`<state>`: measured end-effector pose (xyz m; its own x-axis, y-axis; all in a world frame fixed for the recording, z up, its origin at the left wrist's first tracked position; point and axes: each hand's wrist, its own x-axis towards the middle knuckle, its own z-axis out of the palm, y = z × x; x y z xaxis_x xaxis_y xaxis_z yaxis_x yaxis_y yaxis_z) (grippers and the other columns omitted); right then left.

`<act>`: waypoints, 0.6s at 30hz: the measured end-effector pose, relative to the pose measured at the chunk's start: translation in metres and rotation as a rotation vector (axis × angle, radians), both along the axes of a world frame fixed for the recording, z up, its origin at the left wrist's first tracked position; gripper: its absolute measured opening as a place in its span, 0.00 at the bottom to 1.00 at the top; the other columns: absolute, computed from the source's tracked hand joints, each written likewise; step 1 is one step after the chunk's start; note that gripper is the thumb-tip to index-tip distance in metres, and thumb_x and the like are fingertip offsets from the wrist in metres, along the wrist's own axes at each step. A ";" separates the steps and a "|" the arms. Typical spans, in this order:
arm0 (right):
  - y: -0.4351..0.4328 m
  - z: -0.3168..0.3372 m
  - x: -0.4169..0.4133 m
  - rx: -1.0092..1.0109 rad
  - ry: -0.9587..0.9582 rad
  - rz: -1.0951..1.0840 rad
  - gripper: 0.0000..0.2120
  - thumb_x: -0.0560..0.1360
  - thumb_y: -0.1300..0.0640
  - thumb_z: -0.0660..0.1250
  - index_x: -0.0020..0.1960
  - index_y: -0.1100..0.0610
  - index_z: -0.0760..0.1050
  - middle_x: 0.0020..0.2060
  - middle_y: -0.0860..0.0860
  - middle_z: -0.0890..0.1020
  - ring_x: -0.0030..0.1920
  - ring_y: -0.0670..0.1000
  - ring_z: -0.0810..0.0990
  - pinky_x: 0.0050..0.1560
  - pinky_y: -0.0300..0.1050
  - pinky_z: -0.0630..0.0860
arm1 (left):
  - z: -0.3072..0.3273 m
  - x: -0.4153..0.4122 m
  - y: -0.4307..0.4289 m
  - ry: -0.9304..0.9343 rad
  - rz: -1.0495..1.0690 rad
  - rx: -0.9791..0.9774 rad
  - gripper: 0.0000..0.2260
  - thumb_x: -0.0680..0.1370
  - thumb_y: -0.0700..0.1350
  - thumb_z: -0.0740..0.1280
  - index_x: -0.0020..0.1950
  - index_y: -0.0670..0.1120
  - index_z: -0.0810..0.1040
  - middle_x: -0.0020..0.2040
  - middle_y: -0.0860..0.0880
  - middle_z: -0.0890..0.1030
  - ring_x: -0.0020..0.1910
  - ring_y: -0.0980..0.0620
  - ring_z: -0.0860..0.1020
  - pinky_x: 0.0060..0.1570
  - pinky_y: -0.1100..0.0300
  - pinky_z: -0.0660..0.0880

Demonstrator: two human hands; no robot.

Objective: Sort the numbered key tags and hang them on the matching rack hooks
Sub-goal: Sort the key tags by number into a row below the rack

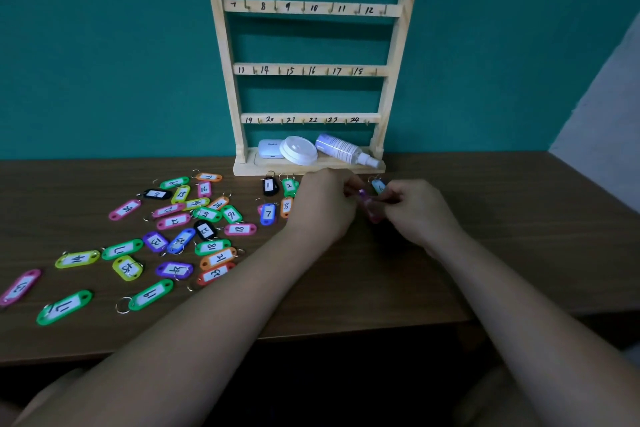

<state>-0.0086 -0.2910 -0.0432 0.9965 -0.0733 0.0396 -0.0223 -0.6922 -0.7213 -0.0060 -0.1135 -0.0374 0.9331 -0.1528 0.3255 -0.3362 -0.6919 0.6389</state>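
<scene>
A wooden rack (pixel 311 70) with numbered hooks stands against the teal wall. Several coloured numbered key tags (pixel 173 229) lie scattered on the table's left side. In front of the rack's base lie tag 1 (pixel 269 186), tag 2 (pixel 289 186), tag 7 (pixel 268 213), tag 8 (pixel 286 207) and a light blue tag 6 (pixel 379 186). My left hand (pixel 325 204) and my right hand (pixel 419 211) meet over the table and both pinch a pink-purple tag (pixel 370 206); its number is hidden.
On the rack's base sit a white case (pixel 270 148), a round white lid (pixel 298 150) and a spray bottle (pixel 346 149) lying on its side. The brown table (pixel 450 270) has its front edge close to me.
</scene>
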 end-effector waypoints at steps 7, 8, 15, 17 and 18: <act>0.002 -0.005 0.003 -0.201 -0.037 -0.026 0.07 0.79 0.43 0.74 0.48 0.46 0.82 0.47 0.43 0.79 0.43 0.40 0.75 0.38 0.42 0.71 | 0.003 -0.009 0.020 -0.009 0.021 0.004 0.07 0.76 0.44 0.74 0.53 0.52 0.87 0.48 0.55 0.87 0.49 0.57 0.83 0.51 0.63 0.76; 0.002 -0.005 0.004 -0.216 -0.041 -0.024 0.06 0.79 0.43 0.74 0.49 0.45 0.82 0.48 0.44 0.80 0.44 0.41 0.75 0.38 0.42 0.70 | 0.003 -0.011 0.024 -0.017 0.025 0.014 0.07 0.77 0.44 0.74 0.53 0.52 0.87 0.48 0.55 0.87 0.49 0.58 0.82 0.48 0.67 0.74; 0.006 -0.003 0.003 -0.274 -0.052 -0.017 0.11 0.79 0.43 0.74 0.57 0.47 0.84 0.56 0.48 0.84 0.47 0.42 0.75 0.40 0.42 0.72 | 0.006 -0.023 0.047 -0.009 0.031 0.035 0.05 0.77 0.46 0.75 0.51 0.53 0.87 0.44 0.59 0.85 0.47 0.60 0.80 0.43 0.76 0.68; 0.008 -0.001 0.002 -0.282 -0.053 -0.017 0.11 0.79 0.44 0.74 0.57 0.48 0.84 0.57 0.48 0.84 0.49 0.44 0.76 0.43 0.45 0.73 | 0.008 -0.026 0.051 -0.012 0.032 0.036 0.04 0.77 0.46 0.75 0.51 0.54 0.87 0.40 0.62 0.81 0.45 0.62 0.78 0.42 0.79 0.66; 0.009 -0.001 0.001 -0.284 -0.055 -0.019 0.11 0.79 0.44 0.74 0.57 0.48 0.84 0.56 0.47 0.83 0.49 0.44 0.76 0.44 0.45 0.73 | 0.009 -0.028 0.053 -0.018 0.033 0.036 0.04 0.77 0.46 0.75 0.50 0.54 0.87 0.39 0.63 0.80 0.44 0.62 0.77 0.42 0.79 0.66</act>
<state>-0.0079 -0.2821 -0.0445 0.9908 -0.0703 0.1153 -0.0034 -0.8664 -0.4993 -0.0336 -0.0604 -0.0286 0.9317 -0.1341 0.3374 -0.3243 -0.7255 0.6071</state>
